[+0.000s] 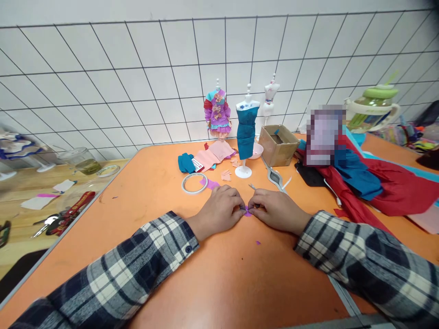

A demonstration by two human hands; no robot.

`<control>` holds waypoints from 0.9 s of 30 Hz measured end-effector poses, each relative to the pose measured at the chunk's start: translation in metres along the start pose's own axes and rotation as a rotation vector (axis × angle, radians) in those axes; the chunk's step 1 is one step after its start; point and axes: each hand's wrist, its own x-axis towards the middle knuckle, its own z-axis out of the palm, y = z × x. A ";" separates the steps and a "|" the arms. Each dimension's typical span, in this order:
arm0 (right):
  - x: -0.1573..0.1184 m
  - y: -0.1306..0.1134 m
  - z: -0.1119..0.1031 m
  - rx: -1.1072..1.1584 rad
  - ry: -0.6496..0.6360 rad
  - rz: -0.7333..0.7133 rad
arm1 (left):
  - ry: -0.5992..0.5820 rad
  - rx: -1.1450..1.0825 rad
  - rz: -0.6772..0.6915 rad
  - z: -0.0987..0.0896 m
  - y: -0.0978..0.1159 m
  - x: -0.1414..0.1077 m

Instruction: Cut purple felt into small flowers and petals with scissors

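Printing is noted on a white-and-red label beside the folded teal cloth, and pale marks on a red strap beyond the bench's left edge (both too small to be read). A small, bright purple piece, largely covered by fingers, is pinched between the fingertips of the left hand and the right hand. It is held low over the bench's middle, well apart from the left edge; a purple scrap lies nearer the front edge.
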 end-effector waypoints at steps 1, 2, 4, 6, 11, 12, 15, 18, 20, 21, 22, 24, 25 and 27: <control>0.000 0.000 -0.001 -0.008 -0.002 0.000 | 0.002 0.003 0.002 0.001 0.000 0.000; -0.001 0.000 -0.002 -0.009 -0.001 0.002 | 0.004 0.006 0.006 0.001 -0.001 -0.001; -0.001 0.001 -0.004 0.000 0.020 0.012 | 0.007 0.012 0.015 0.001 -0.001 -0.001; -0.001 0.002 -0.006 -0.002 0.063 0.024 | 0.009 0.017 0.021 0.001 -0.001 -0.001; 0.003 0.001 -0.003 -0.038 0.040 -0.037 | 0.000 0.036 0.026 0.000 0.000 -0.001; 0.004 0.001 -0.003 -0.047 0.022 -0.049 | -0.004 0.039 0.026 0.000 0.000 -0.001; 0.005 -0.002 -0.002 -0.089 -0.006 -0.052 | -0.011 0.035 0.025 0.001 0.000 -0.001; 0.003 -0.004 -0.005 -0.117 -0.025 -0.051 | -0.008 0.010 0.031 0.002 -0.001 0.000; 0.001 -0.006 -0.007 -0.112 -0.040 -0.053 | -0.008 -0.004 0.037 0.002 -0.001 0.001; 0.001 -0.007 -0.008 -0.105 -0.044 -0.051 | -0.007 -0.007 0.038 0.002 -0.001 0.001; 0.001 -0.007 -0.009 -0.099 -0.044 -0.045 | -0.006 -0.006 0.038 0.002 -0.002 0.001; 0.000 -0.007 -0.010 -0.085 -0.034 -0.036 | -0.008 0.003 0.039 0.002 -0.002 0.001; 0.001 -0.007 -0.010 -0.079 -0.025 -0.032 | -0.011 0.012 0.044 0.002 -0.002 0.001; 0.001 -0.006 -0.009 -0.068 -0.011 -0.029 | -0.021 0.039 0.067 0.000 -0.001 0.000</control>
